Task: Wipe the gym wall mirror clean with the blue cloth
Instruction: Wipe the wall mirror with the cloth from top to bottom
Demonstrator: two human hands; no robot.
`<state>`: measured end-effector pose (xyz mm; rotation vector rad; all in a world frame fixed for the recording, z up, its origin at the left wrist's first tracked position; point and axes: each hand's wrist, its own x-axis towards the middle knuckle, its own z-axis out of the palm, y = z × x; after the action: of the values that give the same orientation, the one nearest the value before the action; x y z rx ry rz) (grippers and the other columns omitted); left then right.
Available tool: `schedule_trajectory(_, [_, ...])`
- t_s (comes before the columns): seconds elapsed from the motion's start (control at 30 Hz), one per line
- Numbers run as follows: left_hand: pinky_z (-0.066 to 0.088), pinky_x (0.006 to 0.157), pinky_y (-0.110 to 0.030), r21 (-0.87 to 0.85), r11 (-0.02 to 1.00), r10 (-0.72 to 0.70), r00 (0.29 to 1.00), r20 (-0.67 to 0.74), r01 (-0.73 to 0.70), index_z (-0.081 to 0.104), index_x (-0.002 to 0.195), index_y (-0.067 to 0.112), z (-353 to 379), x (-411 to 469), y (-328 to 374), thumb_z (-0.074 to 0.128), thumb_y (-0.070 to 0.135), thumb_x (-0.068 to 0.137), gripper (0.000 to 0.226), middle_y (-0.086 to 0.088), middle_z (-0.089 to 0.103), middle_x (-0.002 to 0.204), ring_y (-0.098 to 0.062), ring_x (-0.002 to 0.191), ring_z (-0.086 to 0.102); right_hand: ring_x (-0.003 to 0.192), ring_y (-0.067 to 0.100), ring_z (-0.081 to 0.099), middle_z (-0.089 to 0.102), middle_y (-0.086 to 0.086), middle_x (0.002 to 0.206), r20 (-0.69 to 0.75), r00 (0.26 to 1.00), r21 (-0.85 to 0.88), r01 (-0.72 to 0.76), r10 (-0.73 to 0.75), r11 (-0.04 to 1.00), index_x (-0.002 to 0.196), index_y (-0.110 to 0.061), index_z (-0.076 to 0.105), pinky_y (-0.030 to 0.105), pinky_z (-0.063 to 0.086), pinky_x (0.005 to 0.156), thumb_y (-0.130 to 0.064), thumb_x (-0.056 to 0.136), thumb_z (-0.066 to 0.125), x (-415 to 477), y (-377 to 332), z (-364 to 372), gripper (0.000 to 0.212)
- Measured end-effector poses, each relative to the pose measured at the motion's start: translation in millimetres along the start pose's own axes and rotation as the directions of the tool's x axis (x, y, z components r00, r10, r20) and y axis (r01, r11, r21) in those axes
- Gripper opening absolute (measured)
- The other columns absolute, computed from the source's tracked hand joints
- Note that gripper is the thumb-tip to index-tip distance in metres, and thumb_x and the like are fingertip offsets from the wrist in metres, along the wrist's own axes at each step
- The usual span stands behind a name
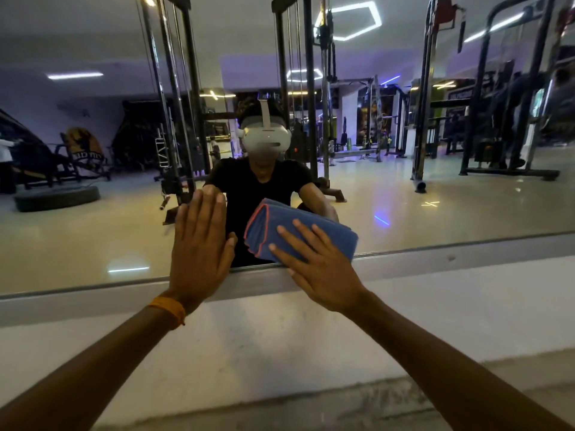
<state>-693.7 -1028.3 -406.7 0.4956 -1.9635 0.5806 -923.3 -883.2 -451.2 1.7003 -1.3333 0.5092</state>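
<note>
The gym wall mirror (93, 231) fills the upper part of the head view, and both bare arms reach forward to its lower middle. The left hand (200, 244) lies flat on the glass, palm against it, fingers straight, close together and pointing up, holding nothing; an orange band (169, 310) circles its wrist. Just to its right, the right hand (314, 269) presses the blue cloth (298, 227) against the mirror with its fingers (291, 236) straight and fanned apart over the fabric, not curled round it. The cloth is folded into a thick pad with an orange-red stitched edge showing along its left side, and it sits low on the glass with its bottom edge right at the grey frame strip (451, 255) that runs along the foot of the mirror. The thumb of the left hand comes near the cloth's left edge; whether they touch I cannot tell. Below the strip a white wall (280, 343) slopes down toward the camera, scuffed and grey near the bottom. In the reflection a person in a black T-shirt (249, 188) wears a white headset (266, 140), with dark cable machines (174, 88) rising behind, a tyre (57, 197) lying on the glossy floor at the left, and hexagonal lights (351, 5) glowing on the ceiling
</note>
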Motion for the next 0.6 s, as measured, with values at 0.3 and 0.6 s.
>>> schedule_trajectory(0.3, [0.023, 0.122, -0.067, -0.023, 0.993, 0.116, 0.992, 0.056, -0.115, 0.022, 0.162, 0.000, -3.4, -11.9, -27.7, 0.042, 0.031, 0.106, 0.067, -0.020, 0.013, 0.171, -0.039, 0.159, 0.012, 0.159, 0.033, 0.010, 0.015, 0.005, 0.172, 0.037, 0.977, -0.079, -0.208, 0.211, 0.975, 0.165, -0.032, 0.016, 0.056, 0.013, 0.127, -0.037, 0.110, 0.030, -98.4, 89.9, -45.5, 0.057])
schedule_trajectory(0.6, [0.019, 0.124, -0.064, -0.009, 0.996, 0.088, 0.995, 0.039, -0.088, 0.020, 0.163, 0.001, 12.4, -15.8, -25.3, 0.039, 0.036, 0.106, 0.070, -0.019, 0.012, 0.172, -0.038, 0.160, 0.009, 0.159, 0.033, 0.011, 0.022, 0.008, 0.170, 0.155, 0.977, 0.027, 0.142, -0.145, 0.989, 0.160, -0.019, 0.035, 0.051, 0.011, 0.129, -0.028, 0.104, 0.047, -12.4, 17.6, -14.2, 0.058])
